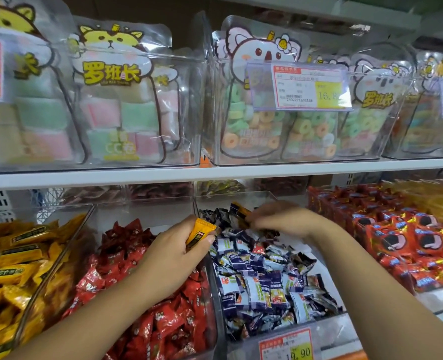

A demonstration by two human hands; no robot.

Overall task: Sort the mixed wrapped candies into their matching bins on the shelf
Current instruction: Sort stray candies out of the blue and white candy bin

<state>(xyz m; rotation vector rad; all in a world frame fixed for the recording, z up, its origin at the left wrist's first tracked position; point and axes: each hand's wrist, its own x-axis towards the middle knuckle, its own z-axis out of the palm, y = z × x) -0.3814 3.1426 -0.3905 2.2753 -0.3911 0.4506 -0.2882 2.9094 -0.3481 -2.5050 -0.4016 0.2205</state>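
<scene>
My left hand (181, 242) grips a yellow-orange wrapped candy (200, 231) above the wall between the red-candy bin (142, 281) and the blue-and-white candy bin (267, 281). My right hand (280, 216) reaches to the back of the blue-and-white bin and pinches another orange candy (241, 211) that lies among the dark wrappers. At far left stands the bin of yellow candies (15, 266), filled with wrappers like the two I hold.
A bin of red and blue packets (402, 240) fills the right side. The white shelf edge (215, 172) runs above the bins, carrying clear boxes of bagged gummies (126, 105). A price tag (285, 344) hangs on the blue bin's front.
</scene>
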